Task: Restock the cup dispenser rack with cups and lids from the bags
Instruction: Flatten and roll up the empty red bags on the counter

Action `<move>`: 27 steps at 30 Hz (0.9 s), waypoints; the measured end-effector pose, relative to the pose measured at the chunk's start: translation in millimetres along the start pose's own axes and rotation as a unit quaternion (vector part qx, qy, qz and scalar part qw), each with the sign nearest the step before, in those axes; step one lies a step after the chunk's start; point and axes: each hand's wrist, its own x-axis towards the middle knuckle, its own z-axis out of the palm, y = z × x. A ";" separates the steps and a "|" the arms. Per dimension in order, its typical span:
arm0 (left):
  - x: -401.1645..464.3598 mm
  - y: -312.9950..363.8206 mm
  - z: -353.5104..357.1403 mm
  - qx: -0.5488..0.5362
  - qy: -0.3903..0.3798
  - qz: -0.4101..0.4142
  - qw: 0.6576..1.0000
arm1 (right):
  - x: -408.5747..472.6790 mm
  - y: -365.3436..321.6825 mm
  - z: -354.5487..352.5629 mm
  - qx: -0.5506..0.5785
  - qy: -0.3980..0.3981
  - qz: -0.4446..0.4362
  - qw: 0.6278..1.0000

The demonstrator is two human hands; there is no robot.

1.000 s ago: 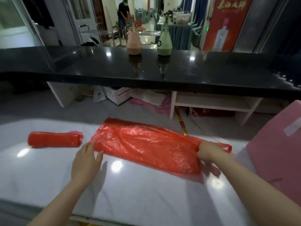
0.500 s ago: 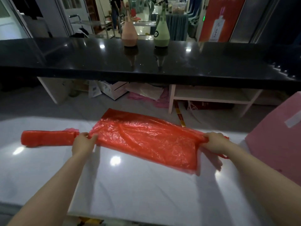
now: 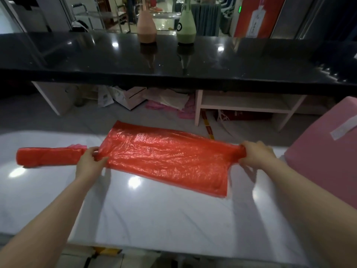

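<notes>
A flat red plastic bag [image 3: 166,157] is stretched out a little above the white marble table [image 3: 154,213]. My left hand [image 3: 89,161] pinches its left corner. My right hand [image 3: 257,154] grips the bunched right end. The bag's near edge sags toward the table. A rolled bundle of red bags [image 3: 48,157] lies on the table just left of my left hand. No cups, lids or dispenser rack are in view.
A pink box [image 3: 326,149] stands at the table's right edge. Beyond the table runs a black counter [image 3: 173,60] with a pink bottle [image 3: 146,22] and a green bottle [image 3: 186,24]. Boxes and papers [image 3: 135,97] lie on the floor under it.
My left hand moved from the table to the bag's left corner and took hold of it. Both hands lifted the bag off the table and pulled it taut.
</notes>
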 end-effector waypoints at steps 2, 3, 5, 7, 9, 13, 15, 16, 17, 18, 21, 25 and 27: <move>-4.3 6.6 5.3 0.063 0.019 0.068 0.996 | -4.4 -13.1 -4.3 0.028 0.026 0.006 0.999; -5.9 9.5 8.2 0.103 0.033 0.096 0.989 | -6.0 -21.5 -5.5 0.043 0.051 -0.001 0.998; -7.8 15.0 14.7 0.165 0.040 0.139 0.976 | -8.5 -41.0 -4.8 0.052 0.106 -0.044 0.992; -6.2 20.7 22.4 0.214 0.014 0.185 0.959 | -7.1 -61.6 0.5 0.040 0.127 -0.099 0.986; 0.1 23.7 30.2 0.267 -0.031 0.212 0.939 | -0.4 -78.2 9.1 0.035 0.090 -0.119 0.988; 10.3 11.9 36.9 0.330 -0.142 0.205 0.910 | 4.0 -82.3 44.4 0.056 -0.027 -0.072 0.995; 6.4 3.6 36.9 0.357 -0.168 0.211 0.895 | -1.1 -74.4 64.9 0.039 -0.022 -0.073 0.996; 3.4 1.5 36.3 0.363 -0.163 0.218 0.891 | -2.9 -70.7 71.7 0.032 -0.010 -0.078 0.996; 0.5 2.5 34.9 0.364 -0.146 0.227 0.892 | -3.6 -67.7 75.4 0.031 -0.002 -0.082 0.996; -2.0 6.0 32.9 0.360 -0.120 0.241 0.893 | -3.6 -65.9 77.0 0.032 0.002 -0.085 0.996; -2.7 21.4 31.7 0.352 -0.049 0.279 0.892 | -5.6 -65.1 76.1 0.021 0.006 -0.100 0.995; 2.2 41.5 48.8 0.369 -0.093 0.303 0.874 | -12.6 -62.0 74.1 0.009 0.010 -0.135 0.991; 3.5 40.9 62.7 0.392 -0.148 0.290 0.860 | -16.4 -57.7 74.8 0.013 0.014 -0.135 0.991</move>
